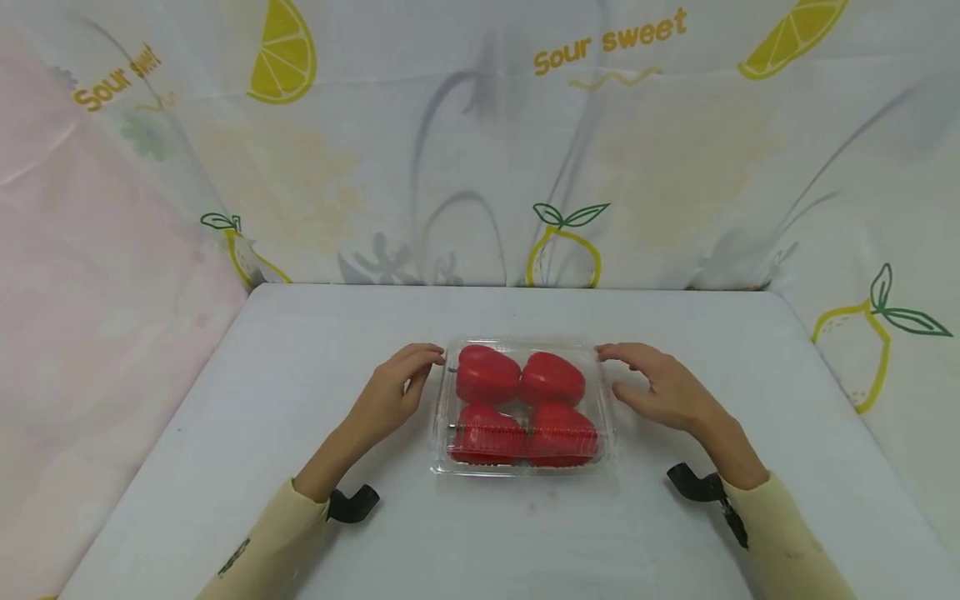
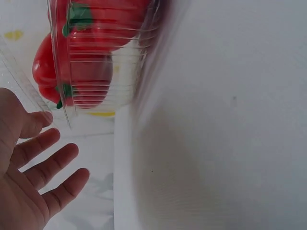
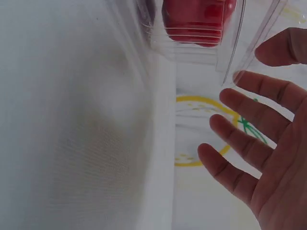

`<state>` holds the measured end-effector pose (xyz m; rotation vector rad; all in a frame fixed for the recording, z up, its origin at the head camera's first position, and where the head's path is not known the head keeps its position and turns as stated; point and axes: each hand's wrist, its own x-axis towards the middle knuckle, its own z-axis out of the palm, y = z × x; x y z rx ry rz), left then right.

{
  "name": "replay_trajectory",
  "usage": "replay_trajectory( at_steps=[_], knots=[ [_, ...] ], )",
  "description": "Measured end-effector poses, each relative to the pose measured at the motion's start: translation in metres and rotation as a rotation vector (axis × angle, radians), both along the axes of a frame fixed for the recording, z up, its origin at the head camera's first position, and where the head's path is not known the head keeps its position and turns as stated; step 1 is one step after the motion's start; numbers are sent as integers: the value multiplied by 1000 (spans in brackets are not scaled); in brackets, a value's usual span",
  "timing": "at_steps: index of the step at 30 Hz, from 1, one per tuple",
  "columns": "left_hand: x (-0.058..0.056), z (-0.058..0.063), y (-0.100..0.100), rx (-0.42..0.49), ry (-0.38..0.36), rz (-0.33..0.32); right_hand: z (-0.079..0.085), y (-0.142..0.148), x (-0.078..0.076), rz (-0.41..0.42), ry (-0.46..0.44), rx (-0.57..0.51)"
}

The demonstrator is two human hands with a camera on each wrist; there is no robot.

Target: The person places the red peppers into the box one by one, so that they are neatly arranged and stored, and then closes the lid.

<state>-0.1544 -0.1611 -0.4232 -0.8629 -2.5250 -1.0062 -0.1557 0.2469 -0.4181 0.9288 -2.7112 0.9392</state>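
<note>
A clear plastic clamshell box [image 1: 522, 469] lies on the white table, its ribbed side facing the near edge. Inside are several red bell peppers [image 1: 487, 375], and green stems [image 2: 79, 15] show through the plastic in the left wrist view. At the box's far left corner is my left hand [image 1: 390, 390], fingertips right at the rim and fingers loosely spread. My right hand [image 1: 663, 387] mirrors it at the far right corner, fingers relaxed, thumb apart from the others. In the right wrist view its fingertips [image 3: 240, 76] meet the lid's edge.
The white table [image 1: 300, 333] extends around the box. Behind it hangs a pale cloth [image 1: 465, 150] printed with lemons and lettering, and a pinkish cloth [image 1: 97, 333] borders the left side. Black wrist mounts [image 1: 354, 505] stick out by both cream sleeves [image 1: 787, 542].
</note>
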Motion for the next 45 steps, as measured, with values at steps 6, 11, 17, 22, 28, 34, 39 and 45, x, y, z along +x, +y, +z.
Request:
replay_trajectory(
  at_steps=[6,11,17,22,28,34,39,45],
  knots=[
    [16,2,-3,-75,-174,33,9,0,16,-43,-177,103],
    [27,8,-6,-120,-356,-2,13,0,26,-24,-326,122],
    [33,7,-6,-97,-496,-79,10,-2,34,-1,-455,129],
    [38,5,-3,-80,-516,-84,6,-3,41,27,-453,59],
    [48,8,0,18,-527,-35,5,-4,53,7,-456,-63],
    [59,8,1,17,-534,-12,6,-8,64,28,-484,-166],
    [68,10,0,32,-667,-52,6,-9,69,87,-601,-195],
    [74,12,2,147,-832,-142,-1,-9,69,187,-798,-358]
  ],
)
